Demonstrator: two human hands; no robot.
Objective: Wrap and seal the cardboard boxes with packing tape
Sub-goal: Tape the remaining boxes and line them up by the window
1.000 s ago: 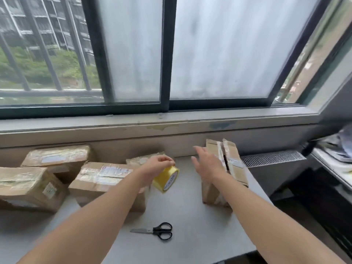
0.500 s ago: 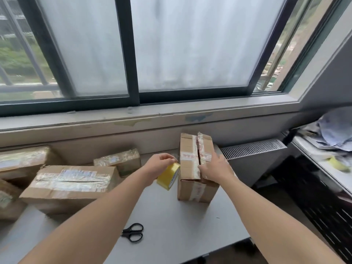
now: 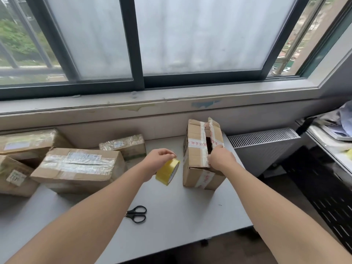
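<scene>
as right hand (image 3: 222, 158) grips box (image 3: 195, 149), tape roll (image 3: 167, 172) beside

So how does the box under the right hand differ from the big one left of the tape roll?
The upright box stands tall, flaps gaping; the big box lies low, taped shut. The upright box bears white strips with red print; the big box, shiny clear tape. The right hand grips only the upright box. Both are brown cardboard.

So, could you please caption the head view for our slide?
The left hand holds a yellow tape roll beside a cardboard box, its top seam gaping, gripped by the right hand.
</scene>
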